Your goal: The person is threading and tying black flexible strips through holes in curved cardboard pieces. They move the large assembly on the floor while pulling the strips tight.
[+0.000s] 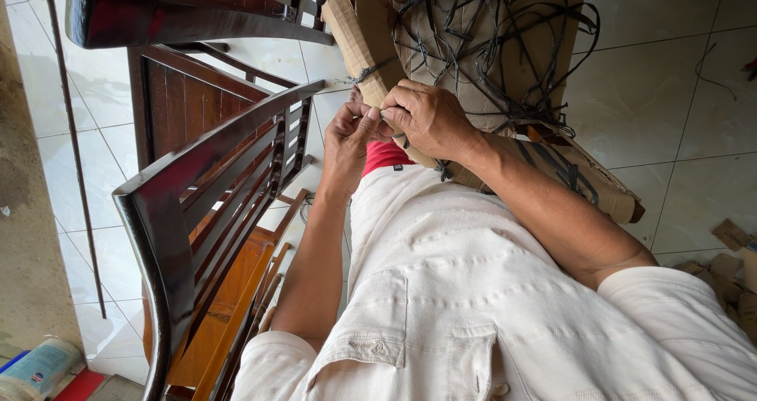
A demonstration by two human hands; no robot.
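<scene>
Cardboard wrapping (359, 34) covers a piece of furniture just ahead of me, bound with black plastic strapping (489, 30) that sprawls in loose loops over its broad face. I see both hands meeting at the wrapped edge, in front of a white shirt (473, 290). My right hand (430, 117) lies on top, its fingers (394, 111) curled down and pinching a thin strand of strapping against the cardboard. My left hand (347, 137) presses in just beside it, touching it, fingers clenched around the same strand as far as I can tell. A dark wooden chair (205, 180) with a slatted back stands close on the left-hand side, over a pale tiled floor (670, 78). Scraps of cardboard (729, 267) lie on the tiles at the far right.
</scene>
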